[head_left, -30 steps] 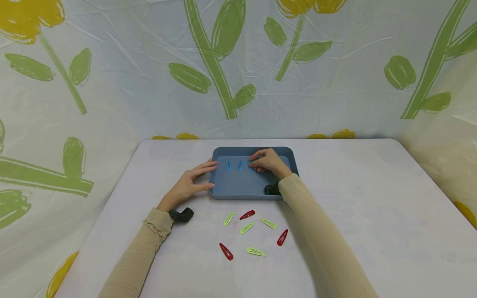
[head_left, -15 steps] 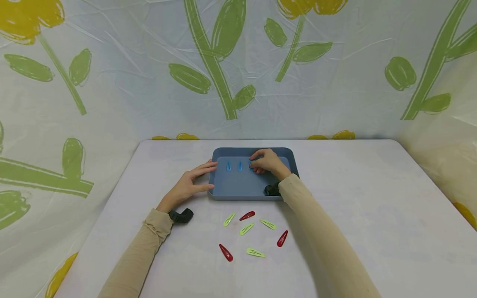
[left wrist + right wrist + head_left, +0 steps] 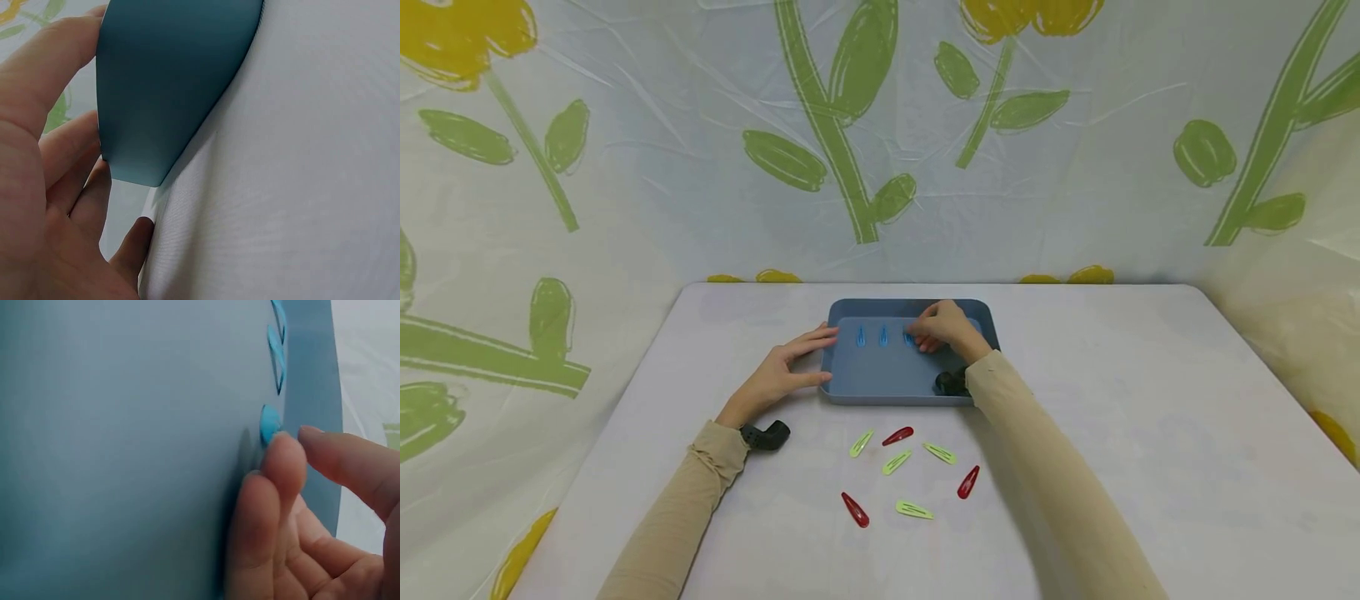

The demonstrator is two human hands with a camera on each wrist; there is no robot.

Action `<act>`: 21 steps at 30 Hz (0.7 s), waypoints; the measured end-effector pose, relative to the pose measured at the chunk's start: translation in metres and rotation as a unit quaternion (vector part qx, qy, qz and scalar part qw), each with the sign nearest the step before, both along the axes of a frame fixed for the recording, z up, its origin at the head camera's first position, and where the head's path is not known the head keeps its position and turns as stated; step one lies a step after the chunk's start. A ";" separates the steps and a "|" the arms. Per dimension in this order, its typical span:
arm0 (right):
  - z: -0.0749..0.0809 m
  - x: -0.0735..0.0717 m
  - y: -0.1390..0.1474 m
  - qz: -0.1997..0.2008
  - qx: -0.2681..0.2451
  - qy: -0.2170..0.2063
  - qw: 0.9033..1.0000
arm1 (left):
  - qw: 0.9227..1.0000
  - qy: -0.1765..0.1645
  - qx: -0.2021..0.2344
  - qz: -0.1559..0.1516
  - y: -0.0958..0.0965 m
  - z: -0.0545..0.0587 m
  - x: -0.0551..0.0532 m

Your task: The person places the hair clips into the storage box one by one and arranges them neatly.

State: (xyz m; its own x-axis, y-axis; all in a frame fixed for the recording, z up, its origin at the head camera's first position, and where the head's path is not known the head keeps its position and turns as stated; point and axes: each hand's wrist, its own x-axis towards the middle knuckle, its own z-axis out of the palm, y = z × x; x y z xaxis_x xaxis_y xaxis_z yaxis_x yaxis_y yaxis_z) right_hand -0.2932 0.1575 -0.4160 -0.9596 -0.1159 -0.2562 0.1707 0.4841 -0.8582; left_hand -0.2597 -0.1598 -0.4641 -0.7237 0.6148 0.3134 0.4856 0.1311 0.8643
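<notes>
My right hand is over the blue-grey tray, its thumb and finger pinching a blue snap hair clip. In the right wrist view that clip shows its rounded end, the rest hidden behind the fingertips. To its left, two more blue hair clips lie upright in a row on the tray floor. My left hand has its fingers spread along the tray's left side. In the left wrist view its fingertips touch the rim of the tray.
On the white table in front of the tray lie several lime-green hair clips and three red hair clips, scattered. Each wrist carries a black camera. A flower-printed sheet hangs behind the table.
My right hand has shifted slightly to the right, and more of the third blue hair clip shows beside its fingers. My left hand stays at the tray's side.
</notes>
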 end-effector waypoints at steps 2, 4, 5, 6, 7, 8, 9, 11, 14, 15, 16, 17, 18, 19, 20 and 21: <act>0.002 0.000 0.000 -0.006 0.018 -0.006 1.000 | 1.000 -0.004 -0.003 0.001 -0.001 -0.001 0.000; 0.003 0.000 -0.001 -0.010 0.028 -0.017 0.999 | 1.000 -0.005 -0.005 0.001 -0.001 -0.001 0.000; 0.004 -0.001 -0.001 -0.014 0.030 -0.023 0.999 | 1.000 -0.005 -0.006 0.001 -0.001 0.000 0.001; 0.004 -0.001 -0.002 -0.016 0.032 -0.028 0.999 | 1.000 -0.005 -0.007 0.002 -0.001 0.000 0.001; 0.005 -0.001 -0.003 -0.019 0.032 -0.033 0.999 | 1.000 -0.005 -0.007 0.002 -0.002 0.000 0.001; 0.005 -0.001 -0.003 -0.022 0.032 -0.037 0.999 | 1.000 -0.004 -0.007 0.002 -0.002 0.000 0.001; 0.005 -0.001 -0.004 -0.024 0.031 -0.040 0.998 | 1.000 -0.004 -0.006 0.002 -0.001 0.000 0.001; 0.006 -0.001 -0.005 -0.028 0.030 -0.044 0.998 | 1.000 -0.005 -0.006 0.003 -0.001 0.000 0.001; 0.006 -0.001 -0.006 -0.034 0.023 -0.047 0.998 | 1.000 -0.003 -0.006 0.003 0.000 0.001 0.001; 0.006 0.000 -0.007 -0.037 0.021 -0.048 0.998 | 1.000 -0.004 -0.007 0.005 0.000 0.001 0.002; 0.005 0.000 -0.007 -0.038 0.021 -0.048 0.998 | 1.000 -0.005 -0.008 0.006 0.001 0.001 0.001; 0.005 0.000 -0.008 -0.040 0.021 -0.048 0.998 | 1.000 -0.004 -0.008 0.006 0.001 0.001 0.001; 0.005 0.001 -0.008 -0.041 0.020 -0.048 0.998 | 1.000 -0.005 -0.007 0.006 0.001 0.001 0.001; 0.005 0.001 -0.009 -0.042 0.019 -0.048 0.998 | 1.000 -0.006 -0.007 0.007 0.001 0.001 0.001; 0.005 0.001 -0.009 -0.043 0.019 -0.050 0.998 | 1.000 -0.006 -0.007 0.007 0.001 0.001 0.001; 0.005 0.002 -0.010 -0.043 0.019 -0.050 0.998 | 1.000 -0.004 -0.006 0.005 0.001 0.000 0.001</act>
